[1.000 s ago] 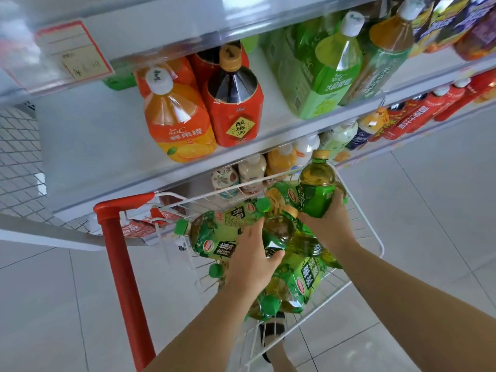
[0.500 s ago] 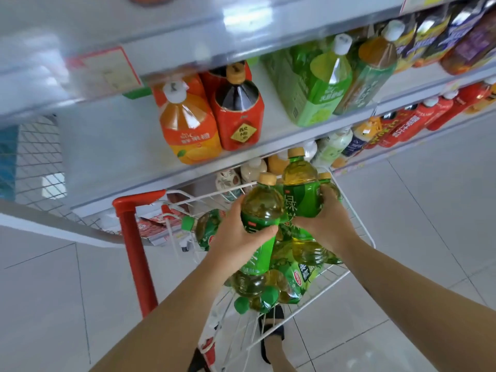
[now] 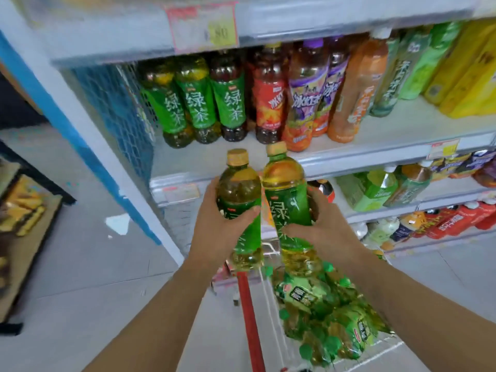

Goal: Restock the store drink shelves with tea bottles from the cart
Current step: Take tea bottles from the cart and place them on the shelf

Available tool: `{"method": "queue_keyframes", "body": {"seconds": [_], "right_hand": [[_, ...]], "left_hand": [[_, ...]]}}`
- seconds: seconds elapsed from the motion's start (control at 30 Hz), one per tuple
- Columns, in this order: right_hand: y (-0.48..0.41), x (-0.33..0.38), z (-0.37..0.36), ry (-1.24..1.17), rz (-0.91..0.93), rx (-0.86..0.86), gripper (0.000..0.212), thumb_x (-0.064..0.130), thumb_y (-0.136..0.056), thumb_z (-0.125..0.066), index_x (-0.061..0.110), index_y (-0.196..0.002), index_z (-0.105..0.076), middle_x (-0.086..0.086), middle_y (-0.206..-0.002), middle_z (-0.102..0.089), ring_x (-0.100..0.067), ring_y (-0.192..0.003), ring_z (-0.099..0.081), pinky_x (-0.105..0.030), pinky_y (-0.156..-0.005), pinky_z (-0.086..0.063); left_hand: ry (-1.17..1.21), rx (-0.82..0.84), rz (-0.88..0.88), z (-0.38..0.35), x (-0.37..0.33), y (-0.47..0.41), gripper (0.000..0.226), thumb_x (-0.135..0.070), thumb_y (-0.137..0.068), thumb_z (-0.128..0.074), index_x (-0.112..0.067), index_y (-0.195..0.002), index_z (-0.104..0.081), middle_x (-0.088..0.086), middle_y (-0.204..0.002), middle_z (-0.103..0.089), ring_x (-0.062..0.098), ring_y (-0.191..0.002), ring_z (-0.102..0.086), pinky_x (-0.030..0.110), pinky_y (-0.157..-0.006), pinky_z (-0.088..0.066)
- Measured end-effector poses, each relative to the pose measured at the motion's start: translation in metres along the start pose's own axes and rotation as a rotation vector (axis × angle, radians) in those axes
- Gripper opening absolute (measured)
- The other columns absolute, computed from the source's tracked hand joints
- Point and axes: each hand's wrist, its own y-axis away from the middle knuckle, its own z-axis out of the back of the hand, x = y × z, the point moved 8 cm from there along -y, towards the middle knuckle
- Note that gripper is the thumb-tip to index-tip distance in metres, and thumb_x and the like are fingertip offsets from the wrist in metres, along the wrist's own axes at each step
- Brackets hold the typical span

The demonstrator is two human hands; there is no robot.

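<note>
Grey metal store shelving (image 3: 349,154) carries three green-labelled tea bottles (image 3: 198,103) at its left end. Below it, a white wire cart with a red bar (image 3: 249,312) holds a blurred heap of what look like more green bottles (image 3: 330,318). The left hand (image 3: 214,229) grips one upright tan-capped tea bottle (image 3: 239,189) and the right hand (image 3: 324,232) grips a second tan-capped bottle (image 3: 287,191), side by side above the cart, before the shelf edge.

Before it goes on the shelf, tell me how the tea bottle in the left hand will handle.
The tea bottle looks full to the neck, so it is probably heavy for its size. The left hand wraps its glossy label, which may be slippery. Tall and narrow, it could tip if set crookedly on the shelf.
</note>
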Motion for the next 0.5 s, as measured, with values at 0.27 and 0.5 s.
{"method": "queue_keyframes", "body": {"seconds": [0.27, 0.5], "right_hand": [[-0.043, 0.109, -0.059, 0.048, 0.423, -0.088, 0.069, -0.004, -0.071, -0.075, 0.026, -0.121, -0.038, 0.024, -0.106, -0.051, 0.019, -0.094, -0.051, -0.004, -0.077, -0.042], [-0.09, 0.125, -0.082, 0.048, 0.532, -0.159, 0.072, -0.001, -0.071, -0.076, 0.031, -0.123, -0.039, 0.0, -0.122, -0.056, -0.006, -0.113, -0.054, -0.028, -0.097, -0.047]], "left_hand": [[-0.024, -0.227, -0.259, 0.096, -0.06, -0.025, 0.068, -0.01, -0.073, -0.079, -0.032, -0.123, -0.04, -0.016, -0.112, -0.055, -0.015, -0.097, -0.053, 0.002, -0.081, -0.042], [-0.017, -0.287, -0.299, 0.126, -0.065, -0.067, 0.07, -0.013, -0.073, -0.079, -0.038, -0.125, -0.039, -0.03, -0.109, -0.054, -0.013, -0.103, -0.053, 0.012, -0.089, -0.044]]}}
